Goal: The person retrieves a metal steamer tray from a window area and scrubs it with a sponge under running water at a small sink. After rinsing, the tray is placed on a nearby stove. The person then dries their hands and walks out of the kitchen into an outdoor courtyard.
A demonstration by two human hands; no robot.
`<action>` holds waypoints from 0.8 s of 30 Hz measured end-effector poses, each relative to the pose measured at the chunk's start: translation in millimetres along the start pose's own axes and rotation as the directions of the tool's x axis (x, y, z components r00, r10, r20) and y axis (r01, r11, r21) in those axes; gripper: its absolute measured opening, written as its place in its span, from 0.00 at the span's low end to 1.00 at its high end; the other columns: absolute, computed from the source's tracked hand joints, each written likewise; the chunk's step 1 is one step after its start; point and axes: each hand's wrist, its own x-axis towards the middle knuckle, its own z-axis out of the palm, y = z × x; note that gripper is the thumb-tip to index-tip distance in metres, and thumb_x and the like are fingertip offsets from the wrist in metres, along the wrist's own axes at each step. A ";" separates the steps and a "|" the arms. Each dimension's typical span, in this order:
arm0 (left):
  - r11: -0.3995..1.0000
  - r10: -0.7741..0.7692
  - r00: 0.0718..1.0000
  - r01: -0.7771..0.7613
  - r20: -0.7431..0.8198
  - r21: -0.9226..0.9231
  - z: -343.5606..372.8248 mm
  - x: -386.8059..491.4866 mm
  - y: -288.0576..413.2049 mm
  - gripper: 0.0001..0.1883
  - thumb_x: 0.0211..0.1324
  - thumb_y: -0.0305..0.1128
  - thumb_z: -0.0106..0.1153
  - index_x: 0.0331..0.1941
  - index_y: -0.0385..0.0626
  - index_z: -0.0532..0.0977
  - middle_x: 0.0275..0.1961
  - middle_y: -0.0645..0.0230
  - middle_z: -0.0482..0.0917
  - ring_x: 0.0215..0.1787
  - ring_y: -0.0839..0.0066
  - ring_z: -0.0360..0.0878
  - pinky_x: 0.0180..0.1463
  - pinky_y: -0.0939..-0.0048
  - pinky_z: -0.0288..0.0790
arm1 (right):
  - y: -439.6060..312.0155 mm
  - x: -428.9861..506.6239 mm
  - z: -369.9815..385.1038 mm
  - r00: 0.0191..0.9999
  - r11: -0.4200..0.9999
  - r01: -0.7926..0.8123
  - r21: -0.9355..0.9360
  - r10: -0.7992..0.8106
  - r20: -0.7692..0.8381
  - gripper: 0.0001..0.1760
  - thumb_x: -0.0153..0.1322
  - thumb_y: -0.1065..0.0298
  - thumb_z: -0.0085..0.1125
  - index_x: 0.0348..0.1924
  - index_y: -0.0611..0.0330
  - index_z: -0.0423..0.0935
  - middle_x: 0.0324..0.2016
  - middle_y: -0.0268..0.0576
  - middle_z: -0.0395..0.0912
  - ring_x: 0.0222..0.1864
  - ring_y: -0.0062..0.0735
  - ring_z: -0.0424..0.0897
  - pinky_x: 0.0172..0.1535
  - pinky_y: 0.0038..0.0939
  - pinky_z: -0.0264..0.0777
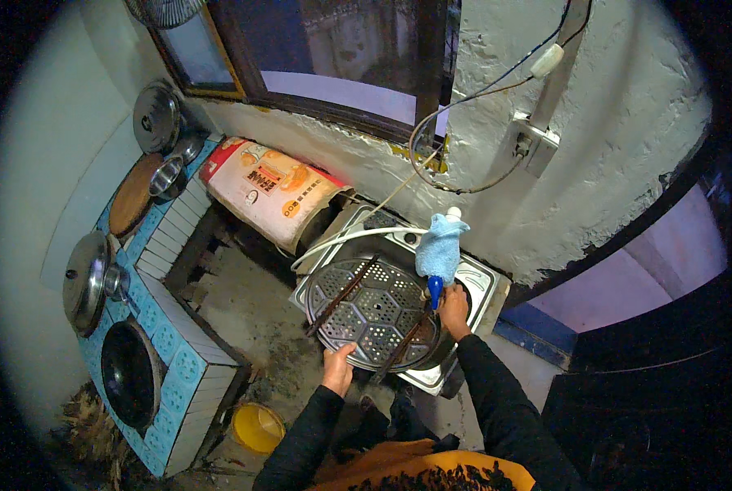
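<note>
A round perforated metal steamer tray (366, 307) lies tilted over a stainless steel sink (482, 276). My left hand (339, 367) grips its near rim, thumb on top. Two dark sticks run across the tray, a left stick (344, 296) and a right stick (404, 345), roughly parallel. My right hand (454, 313) is at the tray's right side, beside the blue tip (435, 292) of a tap wrapped in light blue cloth (439, 248). Its fingertips are partly hidden, so whether they grip the tray or the tap is unclear.
A white hose (354, 235) crosses the sink's back. Left stands a blue-tiled stove (185, 368) with a wok (129, 374), lidded pot (86, 285), round wooden board (134, 196) and metal bowl (168, 178). A yellow bucket (258, 428) sits on the floor. Cables (495, 92) hang along the wall.
</note>
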 end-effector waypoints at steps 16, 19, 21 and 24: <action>0.999 0.046 0.999 -0.046 -0.009 0.011 13.3 -14.7 14.8 0.10 0.49 0.17 0.55 0.36 0.39 0.71 0.35 0.67 0.77 0.34 0.72 0.76 0.39 0.69 0.69 | -1.7 -6.0 -1.5 1.000 0.998 -0.001 -0.059 0.002 0.029 0.14 0.58 0.76 0.59 0.37 0.65 0.71 0.35 0.54 0.70 0.37 0.57 0.73 0.38 0.48 0.69; 0.999 0.044 0.997 -0.044 -0.066 0.006 17.3 -10.7 8.7 0.06 0.49 0.18 0.55 0.32 0.39 0.71 0.32 0.66 0.76 0.33 0.72 0.75 0.39 0.68 0.69 | -28.8 -35.3 -22.1 0.989 0.960 0.074 0.271 -0.104 0.100 0.13 0.62 0.71 0.57 0.38 0.64 0.70 0.39 0.57 0.71 0.39 0.58 0.74 0.38 0.48 0.69; 0.999 -0.023 0.982 0.031 -0.189 0.039 20.5 -8.7 6.3 0.13 0.49 0.15 0.54 0.41 0.36 0.70 0.41 0.63 0.76 0.43 0.69 0.75 0.50 0.65 0.69 | -52.2 -61.8 -32.5 0.934 0.943 0.174 0.282 -0.249 0.258 0.18 0.63 0.71 0.57 0.46 0.61 0.70 0.42 0.57 0.71 0.43 0.59 0.73 0.41 0.47 0.70; 0.996 -0.089 0.994 0.088 -0.064 -0.024 21.7 -12.3 4.7 0.11 0.49 0.17 0.55 0.38 0.38 0.69 0.38 0.65 0.75 0.40 0.70 0.74 0.47 0.66 0.68 | -61.4 -70.6 -28.7 0.902 0.955 0.232 0.186 -0.283 0.327 0.20 0.62 0.73 0.55 0.49 0.58 0.70 0.44 0.56 0.70 0.45 0.57 0.71 0.40 0.49 0.69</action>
